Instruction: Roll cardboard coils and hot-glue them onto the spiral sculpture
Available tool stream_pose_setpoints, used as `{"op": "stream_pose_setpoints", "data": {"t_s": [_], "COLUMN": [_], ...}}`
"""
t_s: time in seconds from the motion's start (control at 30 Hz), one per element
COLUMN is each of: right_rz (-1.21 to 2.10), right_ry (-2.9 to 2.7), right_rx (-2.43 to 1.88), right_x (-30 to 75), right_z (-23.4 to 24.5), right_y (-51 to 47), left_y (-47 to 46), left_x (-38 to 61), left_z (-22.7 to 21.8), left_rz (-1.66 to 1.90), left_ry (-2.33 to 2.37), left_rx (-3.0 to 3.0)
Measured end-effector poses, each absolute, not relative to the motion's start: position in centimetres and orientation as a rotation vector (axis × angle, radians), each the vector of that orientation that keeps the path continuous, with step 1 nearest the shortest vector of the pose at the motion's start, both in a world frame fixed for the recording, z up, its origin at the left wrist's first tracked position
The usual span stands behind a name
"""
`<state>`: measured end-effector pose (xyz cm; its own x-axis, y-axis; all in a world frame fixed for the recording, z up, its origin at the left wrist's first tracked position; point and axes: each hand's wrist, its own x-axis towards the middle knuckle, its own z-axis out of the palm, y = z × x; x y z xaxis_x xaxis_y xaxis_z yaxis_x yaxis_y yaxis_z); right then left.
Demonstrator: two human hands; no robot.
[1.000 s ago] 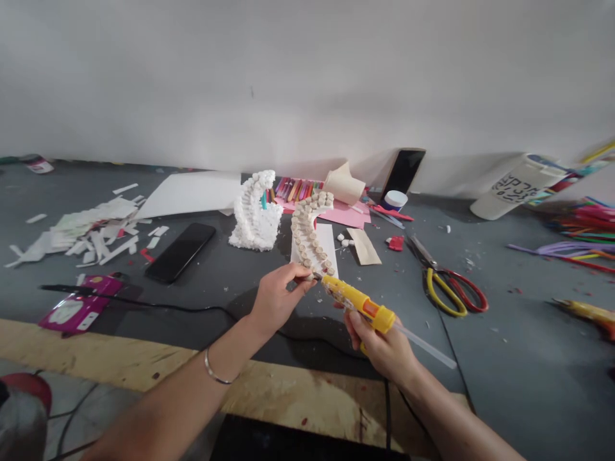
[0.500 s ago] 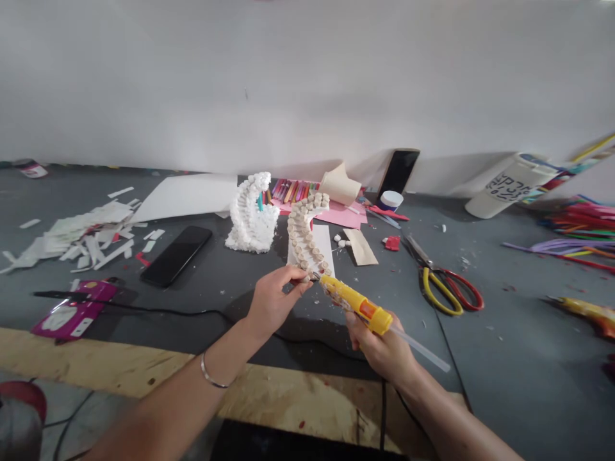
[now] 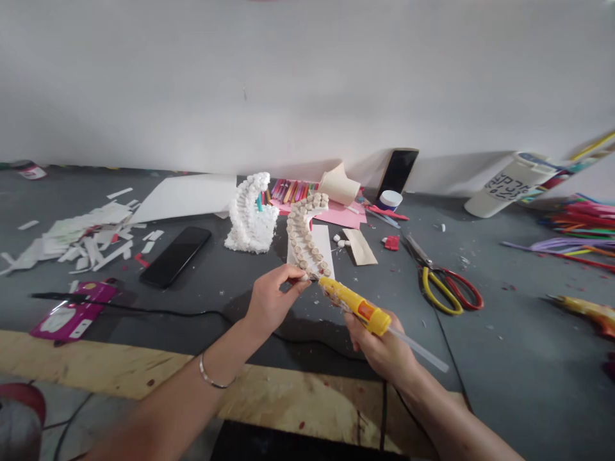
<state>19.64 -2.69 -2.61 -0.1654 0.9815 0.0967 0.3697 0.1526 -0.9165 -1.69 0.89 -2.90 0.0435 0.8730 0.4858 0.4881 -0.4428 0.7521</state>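
Your left hand point(image 3: 273, 299) pinches the lower end of the beige curved roll-piece point(image 3: 303, 240), fingers point(image 3: 294, 274) pressed together on it. Your right hand point(image 3: 379, 346) has its fingers wrapped shut round the yellow glue gun point(image 3: 354, 306), its nozzle touching the piece above the bench point(image 3: 504, 358).

The phone point(image 3: 175, 256) lies left of the foam model point(image 3: 250, 218); the scissors point(image 3: 444, 282) lie well to its right.

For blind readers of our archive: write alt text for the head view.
A right hand aims a yellow hot-glue gun at a curved beige model of small round pieces, pinched at its lower end by the left hand, above a cluttered grey table with yellow-and-red-handled scissors.
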Motion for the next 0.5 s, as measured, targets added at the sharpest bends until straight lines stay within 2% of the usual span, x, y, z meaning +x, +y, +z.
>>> {"op": "stream_pose_setpoints", "data": {"t_s": [0.27,0.5], "right_rz": [0.754,0.067], "right_ry": [-1.566,-1.637], "right_rx": [-1.332,-1.550], "right_x": [21.1,25.3], "right_z": [-2.3,-1.2], "right_y": [-2.0,-0.6], "left_y": [1.1,1.6], "left_x": [-1.4,-0.8], "left_z": [-3.5,-3.0], "left_rz": [1.281,1.322], "left_ry": [1.287,1.133], "left_rx": [1.611,1.214]}}
